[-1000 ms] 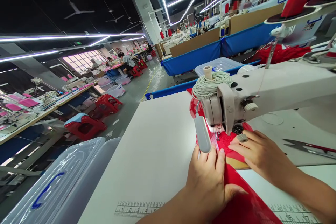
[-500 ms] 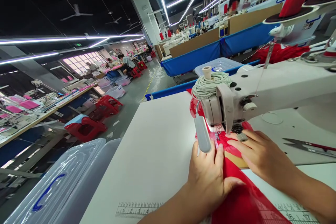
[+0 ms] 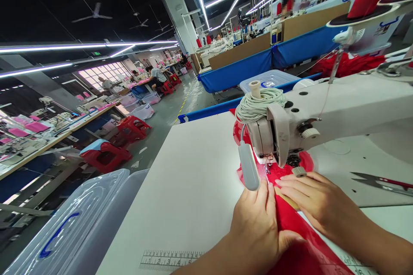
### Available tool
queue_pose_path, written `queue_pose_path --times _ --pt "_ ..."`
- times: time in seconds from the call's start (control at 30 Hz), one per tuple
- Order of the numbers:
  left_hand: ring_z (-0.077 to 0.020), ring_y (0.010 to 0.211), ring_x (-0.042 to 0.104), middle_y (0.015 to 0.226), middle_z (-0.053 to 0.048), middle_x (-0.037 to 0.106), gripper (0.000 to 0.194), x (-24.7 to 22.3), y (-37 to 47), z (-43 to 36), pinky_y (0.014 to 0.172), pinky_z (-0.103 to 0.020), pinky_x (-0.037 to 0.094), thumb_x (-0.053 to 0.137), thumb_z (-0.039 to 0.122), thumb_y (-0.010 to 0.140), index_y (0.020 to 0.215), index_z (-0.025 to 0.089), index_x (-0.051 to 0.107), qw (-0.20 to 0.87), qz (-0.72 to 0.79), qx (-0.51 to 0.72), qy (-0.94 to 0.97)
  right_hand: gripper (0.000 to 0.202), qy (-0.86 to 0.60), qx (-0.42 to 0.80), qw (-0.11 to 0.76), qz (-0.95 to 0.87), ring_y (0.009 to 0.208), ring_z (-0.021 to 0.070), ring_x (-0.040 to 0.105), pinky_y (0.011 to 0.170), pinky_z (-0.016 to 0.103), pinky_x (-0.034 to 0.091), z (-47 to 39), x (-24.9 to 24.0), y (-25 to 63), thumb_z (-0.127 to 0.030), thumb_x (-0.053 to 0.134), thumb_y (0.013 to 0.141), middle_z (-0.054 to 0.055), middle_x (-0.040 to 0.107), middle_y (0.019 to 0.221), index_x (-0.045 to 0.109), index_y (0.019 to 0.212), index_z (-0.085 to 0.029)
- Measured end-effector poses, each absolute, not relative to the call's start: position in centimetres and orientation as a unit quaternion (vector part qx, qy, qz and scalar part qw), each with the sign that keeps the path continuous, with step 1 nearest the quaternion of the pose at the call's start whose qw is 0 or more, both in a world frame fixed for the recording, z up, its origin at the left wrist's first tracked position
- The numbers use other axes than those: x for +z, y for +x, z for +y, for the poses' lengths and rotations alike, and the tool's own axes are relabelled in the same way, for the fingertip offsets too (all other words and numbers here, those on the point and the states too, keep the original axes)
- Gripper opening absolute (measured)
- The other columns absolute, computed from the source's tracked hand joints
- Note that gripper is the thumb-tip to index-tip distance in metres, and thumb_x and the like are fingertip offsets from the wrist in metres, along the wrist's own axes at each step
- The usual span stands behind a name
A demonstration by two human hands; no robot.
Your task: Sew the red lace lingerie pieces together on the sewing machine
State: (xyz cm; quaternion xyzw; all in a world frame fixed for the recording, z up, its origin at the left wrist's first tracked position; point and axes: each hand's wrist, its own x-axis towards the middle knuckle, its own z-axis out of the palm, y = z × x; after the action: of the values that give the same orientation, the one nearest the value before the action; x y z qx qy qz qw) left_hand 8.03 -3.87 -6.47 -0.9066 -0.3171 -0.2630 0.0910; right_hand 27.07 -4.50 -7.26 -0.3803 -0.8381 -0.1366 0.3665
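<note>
Red fabric (image 3: pixel 290 219) runs from under the needle area of a white sewing machine (image 3: pixel 342 109) down towards me. My left hand (image 3: pixel 256 219) lies on the cloth with fingers stretched towards the presser foot (image 3: pixel 267 168) and the thumb out to the right. To its right, my right hand (image 3: pixel 319 200) rests flat with its fingers extended over the fabric and a tan piece (image 3: pixel 287 197) beneath. Both hands are open and press on the cloth without gripping it. A grey lamp (image 3: pixel 249 165) hangs just in front of my left fingertips and hides part of the seam.
Thread snips (image 3: pixel 383 182) lie right of my right hand. A coil of pale cord (image 3: pixel 258 105) sits on the machine head. A ruler strip (image 3: pixel 167 260) marks the white table's (image 3: pixel 180 180) near edge. Clear plastic boxes (image 3: pixel 80 210) stand to the left.
Both hands have drawn slightly towards me, away from the presser foot. More red fabric shows beside the machine head, above my right hand.
</note>
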Motion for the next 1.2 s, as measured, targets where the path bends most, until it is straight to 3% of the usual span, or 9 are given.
queue_pose_path --times 0.17,0.3,0.6,0.77,0.93,1.2 --pt "-0.0280 0.077 0.061 0.090 -0.016 0.066 0.096 -6.4 8.2 -3.7 0.071 -0.041 0.051 -0.002 0.070 0.090 0.131 0.006 0.056 0.086 -0.318 -0.252 -0.910 0.037 -0.381 -0.137 0.362 -0.840 0.083 0.0150 0.066 0.082 0.032 0.040 -4.5 -7.3 27.0 0.000 0.037 0.086 0.000 0.075 0.093 0.065 0.100 -0.019" --pt "-0.0289 0.089 0.064 0.094 -0.016 0.068 0.092 -6.2 8.3 -3.4 0.079 -0.040 0.052 0.002 0.070 0.092 0.125 0.006 0.060 0.094 -0.312 -0.276 -0.904 0.033 -0.379 -0.129 0.356 -0.845 0.079 0.0154 0.065 0.081 0.033 0.039 -4.2 -7.4 27.1 -0.003 0.037 0.089 0.001 0.074 0.090 0.065 0.098 -0.018" --pt "-0.0310 0.110 0.061 0.119 -0.021 0.064 0.084 -5.7 8.1 -3.0 0.085 -0.042 0.053 0.005 0.065 0.096 0.133 0.005 0.051 0.089 -0.312 -0.271 -0.906 0.030 -0.386 -0.105 0.330 -0.855 0.074 0.0168 0.063 0.079 0.035 0.037 -3.7 -8.1 27.5 -0.007 0.039 0.091 0.005 0.074 0.097 0.066 0.098 -0.019" --pt "-0.0312 0.111 0.061 0.123 -0.021 0.062 0.077 -5.8 7.9 -3.3 0.088 -0.042 0.054 0.029 0.067 0.096 0.133 0.003 0.050 0.095 -0.322 -0.214 -0.917 0.031 -0.400 -0.086 0.328 -0.851 0.074 0.0171 0.063 0.080 0.036 0.037 -3.6 -8.2 27.4 -0.005 0.040 0.087 0.004 0.074 0.097 0.065 0.100 -0.020" --pt "-0.0323 0.109 0.061 0.119 -0.020 0.064 0.079 -6.7 8.0 -3.7 0.092 -0.043 0.053 0.060 0.066 0.083 0.128 0.002 0.054 0.122 -0.326 -0.196 -0.917 0.033 -0.399 -0.090 0.324 -0.853 0.077 0.0173 0.063 0.079 0.035 0.038 -3.5 -8.3 27.6 -0.003 0.043 0.083 0.004 0.074 0.097 0.063 0.104 -0.020" --pt "-0.0333 0.112 0.061 0.122 -0.020 0.064 0.076 -7.1 8.0 -3.5 0.094 -0.045 0.052 0.061 0.065 0.084 0.127 0.003 0.055 0.142 -0.326 -0.198 -0.913 0.040 -0.418 -0.085 0.302 -0.852 0.080 0.0194 0.064 0.082 0.037 0.040 -3.6 -8.7 27.7 -0.001 0.042 0.079 0.005 0.072 0.094 0.063 0.106 -0.021"
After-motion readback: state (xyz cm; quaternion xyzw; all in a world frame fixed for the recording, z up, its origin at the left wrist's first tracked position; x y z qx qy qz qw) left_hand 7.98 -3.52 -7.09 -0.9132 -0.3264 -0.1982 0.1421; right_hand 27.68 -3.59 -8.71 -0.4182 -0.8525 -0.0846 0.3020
